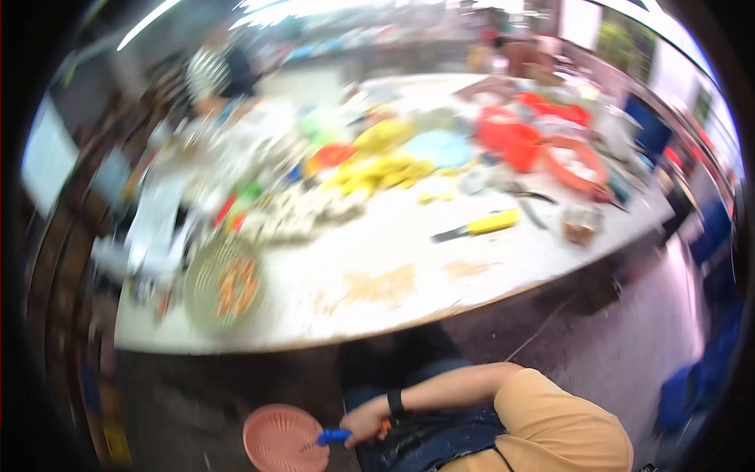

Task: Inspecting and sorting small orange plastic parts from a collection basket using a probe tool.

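Note:
My right hand reaches in from the lower right, with a dark band on its wrist, its fingers closed round a blue tool. A little orange shows at the back of the grip. The tool's thin front end points left over a pink slotted basket, which sits low, below the table's near edge. Blur hides the tool's exact kind and whether its front end touches the basket. My left hand is out of view.
On the white table are a pale green colander holding orange pieces, a yellow-handled tool with a dark blade, yellow items, and red baskets. Tan crumbs lie near its front edge. Another person is behind, left.

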Demonstrator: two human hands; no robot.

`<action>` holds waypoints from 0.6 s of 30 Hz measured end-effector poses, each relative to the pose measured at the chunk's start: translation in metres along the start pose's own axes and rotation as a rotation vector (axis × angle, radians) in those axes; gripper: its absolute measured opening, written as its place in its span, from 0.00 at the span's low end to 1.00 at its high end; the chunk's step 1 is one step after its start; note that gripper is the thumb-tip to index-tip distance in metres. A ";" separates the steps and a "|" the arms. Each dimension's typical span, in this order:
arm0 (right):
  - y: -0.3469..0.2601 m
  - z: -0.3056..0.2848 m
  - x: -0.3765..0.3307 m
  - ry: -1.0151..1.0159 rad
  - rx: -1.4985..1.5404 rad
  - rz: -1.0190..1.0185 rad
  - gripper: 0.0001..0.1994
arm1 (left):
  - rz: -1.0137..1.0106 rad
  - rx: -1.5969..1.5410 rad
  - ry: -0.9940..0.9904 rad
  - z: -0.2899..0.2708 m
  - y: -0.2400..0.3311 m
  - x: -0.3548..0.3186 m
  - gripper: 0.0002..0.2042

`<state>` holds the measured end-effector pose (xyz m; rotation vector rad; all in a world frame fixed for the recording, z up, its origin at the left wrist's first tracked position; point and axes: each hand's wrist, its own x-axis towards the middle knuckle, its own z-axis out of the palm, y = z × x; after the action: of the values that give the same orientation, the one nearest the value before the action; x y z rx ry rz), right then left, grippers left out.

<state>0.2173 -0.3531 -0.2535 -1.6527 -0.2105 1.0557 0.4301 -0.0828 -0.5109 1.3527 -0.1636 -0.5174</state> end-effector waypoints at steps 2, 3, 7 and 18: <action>0.001 0.009 -0.029 0.253 -0.189 0.063 0.18 | 0.005 0.016 -0.189 0.066 0.012 0.085 0.15; -0.006 0.012 -0.063 0.198 -0.108 -0.040 0.19 | 0.001 0.029 -0.260 0.094 0.020 0.111 0.15; -0.020 0.022 -0.201 0.537 -0.025 -0.114 0.20 | -0.027 0.077 -0.421 0.159 0.043 0.131 0.15; 0.007 0.052 -0.345 1.520 0.221 -0.006 0.19 | -0.108 0.214 -0.508 0.247 0.284 -0.122 0.15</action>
<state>-0.0248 -0.5329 -0.0777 -1.8005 0.8554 -0.3625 0.2972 -0.2119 -0.1619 1.4191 -0.5765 -0.9519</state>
